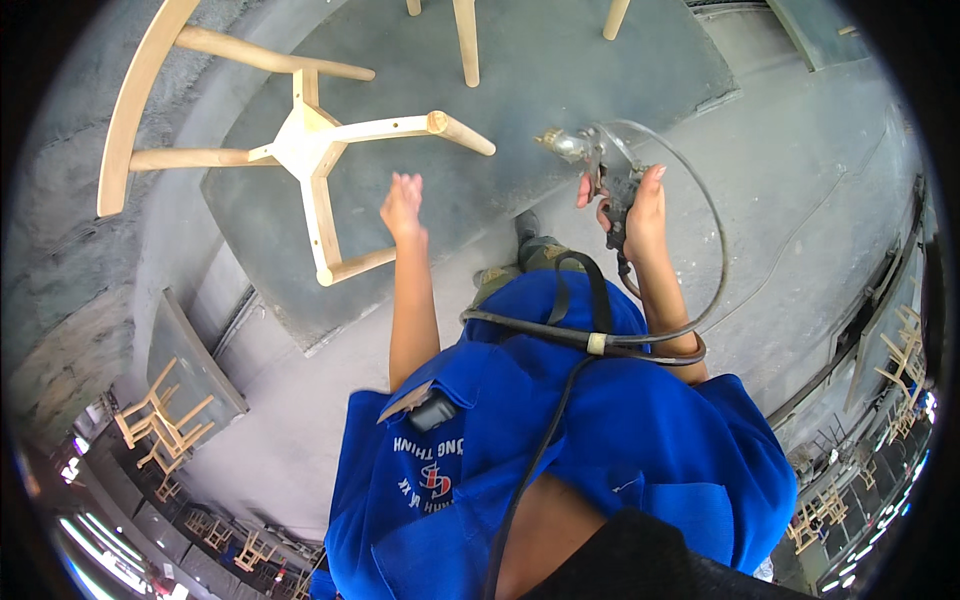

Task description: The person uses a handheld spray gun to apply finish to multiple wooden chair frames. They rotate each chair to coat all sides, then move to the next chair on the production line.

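While white lettering [428, 446] and red emblem [436, 481] mark the blue shirt [650, 430], right hand [645, 210] grips spray gun [617, 185]; left hand [403, 208] raised beside wooden chair [306, 148], its fingers [405, 184] blurred, spread hard to tell.

Pale blond is shown by the chair frame [303, 150] at ten o'clock, silver and black by the spray gun [618, 185] at two; the bright-blue shirt [640, 440] at five is marked in white and red.
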`<state>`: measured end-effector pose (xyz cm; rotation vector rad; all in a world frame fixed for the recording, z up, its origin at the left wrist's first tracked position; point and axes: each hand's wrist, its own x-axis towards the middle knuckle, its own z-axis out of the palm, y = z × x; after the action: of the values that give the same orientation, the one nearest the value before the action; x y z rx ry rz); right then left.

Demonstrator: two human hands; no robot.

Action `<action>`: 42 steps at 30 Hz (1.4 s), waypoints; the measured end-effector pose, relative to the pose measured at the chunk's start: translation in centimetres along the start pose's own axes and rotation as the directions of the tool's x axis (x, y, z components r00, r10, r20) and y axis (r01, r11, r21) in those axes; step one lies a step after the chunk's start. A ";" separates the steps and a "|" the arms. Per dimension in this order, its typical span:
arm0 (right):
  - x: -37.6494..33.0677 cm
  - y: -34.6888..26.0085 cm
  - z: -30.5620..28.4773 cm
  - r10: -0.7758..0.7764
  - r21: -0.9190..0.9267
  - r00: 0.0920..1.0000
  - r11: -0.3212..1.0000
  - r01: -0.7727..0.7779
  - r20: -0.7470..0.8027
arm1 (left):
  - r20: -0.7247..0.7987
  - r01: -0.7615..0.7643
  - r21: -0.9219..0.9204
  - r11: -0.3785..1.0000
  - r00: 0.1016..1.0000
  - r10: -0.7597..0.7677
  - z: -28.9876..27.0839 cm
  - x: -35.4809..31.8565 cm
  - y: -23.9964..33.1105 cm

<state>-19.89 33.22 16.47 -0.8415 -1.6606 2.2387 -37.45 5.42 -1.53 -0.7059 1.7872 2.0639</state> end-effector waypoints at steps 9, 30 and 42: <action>8.3 10.0 -1.8 0.371 0.112 0.925 0.926 -0.361 -0.082 | 0.267 -0.010 0.762 0.647 0.916 -0.300 -15.5 -19.9 -7.3; -0.6 16.7 7.5 -0.024 -0.875 0.947 0.375 0.306 0.321 | 0.435 -0.331 0.547 0.769 0.897 0.077 -25.7 -26.4 -1.7; -8.6 11.4 19.6 -0.443 -0.504 0.896 0.778 0.374 -0.021 | 0.553 -0.348 0.335 0.876 0.825 0.116 -36.7 -26.7 -1.2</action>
<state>-22.41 9.46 12.26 -0.6258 -2.1338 1.4520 -8.96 -28.36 8.86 0.2042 1.9466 1.6716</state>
